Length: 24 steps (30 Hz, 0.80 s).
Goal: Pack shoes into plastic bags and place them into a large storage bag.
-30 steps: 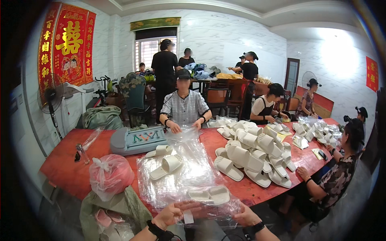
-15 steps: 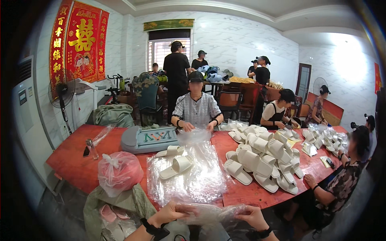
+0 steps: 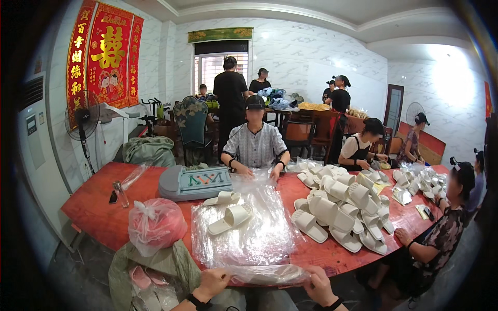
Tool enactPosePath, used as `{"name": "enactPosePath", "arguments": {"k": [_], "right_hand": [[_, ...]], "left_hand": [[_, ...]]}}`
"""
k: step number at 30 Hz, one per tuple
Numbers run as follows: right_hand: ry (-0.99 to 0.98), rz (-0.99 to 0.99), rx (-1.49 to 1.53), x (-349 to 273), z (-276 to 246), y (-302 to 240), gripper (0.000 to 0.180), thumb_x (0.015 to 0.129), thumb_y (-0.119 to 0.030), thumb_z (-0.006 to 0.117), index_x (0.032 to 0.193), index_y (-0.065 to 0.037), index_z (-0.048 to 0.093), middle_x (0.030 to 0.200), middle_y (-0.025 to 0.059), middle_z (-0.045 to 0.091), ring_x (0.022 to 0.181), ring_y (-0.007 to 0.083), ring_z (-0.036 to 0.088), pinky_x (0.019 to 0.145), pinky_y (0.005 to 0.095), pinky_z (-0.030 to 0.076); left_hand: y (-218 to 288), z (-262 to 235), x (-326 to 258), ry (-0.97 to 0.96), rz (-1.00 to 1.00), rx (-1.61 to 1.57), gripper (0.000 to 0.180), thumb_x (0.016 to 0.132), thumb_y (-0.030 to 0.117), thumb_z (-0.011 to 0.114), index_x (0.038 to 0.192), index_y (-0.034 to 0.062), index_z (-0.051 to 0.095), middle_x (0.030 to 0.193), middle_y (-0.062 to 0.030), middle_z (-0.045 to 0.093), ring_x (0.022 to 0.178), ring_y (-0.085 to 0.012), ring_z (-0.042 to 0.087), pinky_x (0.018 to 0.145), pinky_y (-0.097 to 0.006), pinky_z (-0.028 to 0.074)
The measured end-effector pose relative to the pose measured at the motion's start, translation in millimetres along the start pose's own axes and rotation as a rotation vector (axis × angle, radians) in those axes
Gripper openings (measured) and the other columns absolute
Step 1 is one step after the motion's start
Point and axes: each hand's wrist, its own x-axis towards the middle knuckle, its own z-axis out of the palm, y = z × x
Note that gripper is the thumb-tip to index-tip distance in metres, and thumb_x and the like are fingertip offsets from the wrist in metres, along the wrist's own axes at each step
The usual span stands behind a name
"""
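At the table's near edge, a clear plastic bag point(image 3: 267, 274) stretches sideways between my two hands. My left hand point(image 3: 213, 283) pinches its left end, and my right hand point(image 3: 318, 286) is closed on the right end. Something pale shows through the film, but glare hides what it is. Just beyond lies a stack of flat clear bags point(image 3: 249, 228). On that stack rest two off-white slippers, one nearer point(image 3: 230, 219) and one behind it point(image 3: 222, 198).
A heap of off-white slippers point(image 3: 340, 207) covers the table to the right. On the left are a tied bag with pink contents point(image 3: 155, 228), a grey machine point(image 3: 194, 182) and a bottle point(image 3: 120, 194). A green sack point(image 3: 181, 267) stands beside my left arm. A co-worker point(image 3: 254, 137) sits opposite.
The bag has gone from bunched and sagging to drawn out flat and nearly straight. My left hand has moved left and slightly down. The co-worker opposite has shifted their hands on clear film.
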Motion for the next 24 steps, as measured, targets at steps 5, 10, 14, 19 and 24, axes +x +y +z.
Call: {"name": "enactPosePath", "arguments": {"k": [5, 10, 14, 19, 24], "right_hand": [[-0.212, -0.139, 0.193, -18, 5, -18, 0.01, 0.083, 0.0, 0.062, 0.092, 0.0, 0.058, 0.097, 0.0158, 0.061, 0.09, 0.032, 0.062, 0.075, 0.0399, 0.053], [-0.251, -0.472, 0.196, -6, 18, -43, 0.015, 0.074, -0.005, 0.065, 0.085, -0.004, 0.054, 0.095, 0.0116, 0.058, 0.088, 0.0298, 0.06, 0.071, 0.0399, 0.052], [-0.328, -0.577, 0.232, -5, 28, -60, 0.019, 0.072, -0.011, 0.064, 0.088, -0.004, 0.055, 0.098, 0.0111, 0.057, 0.089, 0.0283, 0.058, 0.073, 0.0385, 0.051], [-0.485, -0.685, 0.332, -23, 44, -87, 0.022, 0.076, -0.017, 0.059, 0.095, -0.006, 0.057, 0.1, 0.01, 0.055, 0.089, 0.0259, 0.056, 0.073, 0.0347, 0.048], [-0.671, -0.726, 0.462, -50, 52, -113, 0.022, 0.079, -0.018, 0.056, 0.098, -0.006, 0.058, 0.096, 0.0076, 0.054, 0.086, 0.0239, 0.055, 0.07, 0.0343, 0.048]], "left_hand": [[0, -6, -14, -0.523, -0.899, -0.106, 0.023, 0.088, 0.023, 0.068, 0.079, 0.0017, 0.072, 0.066, -0.0102, 0.069, 0.054, -0.023, 0.067, 0.054, -0.036, 0.053], [37, -3, -64, -0.569, -0.945, -0.985, 0.029, 0.087, 0.001, 0.063, 0.115, -0.0025, 0.06, 0.082, -0.0102, 0.068, 0.074, -0.0248, 0.07, 0.066, -0.037, 0.057], [92, -38, -56, -0.367, -1.242, -1.437, 0.031, 0.087, 0.005, 0.066, 0.117, -0.0008, 0.06, 0.091, -0.013, 0.07, 0.086, -0.028, 0.07, 0.074, -0.041, 0.057], [20, -40, -137, -0.775, -0.143, -0.736, 0.036, 0.092, 0.018, 0.062, 0.126, 0.0075, 0.058, 0.116, -0.0186, 0.065, 0.108, -0.0303, 0.064, 0.097, -0.043, 0.05], [63, -17, -117, -0.069, -1.61, -1.713, 0.032, 0.089, 0.004, 0.057, 0.118, -0.0078, 0.057, 0.115, -0.0185, 0.065, 0.104, -0.031, 0.063, 0.093, -0.043, 0.051]]}}
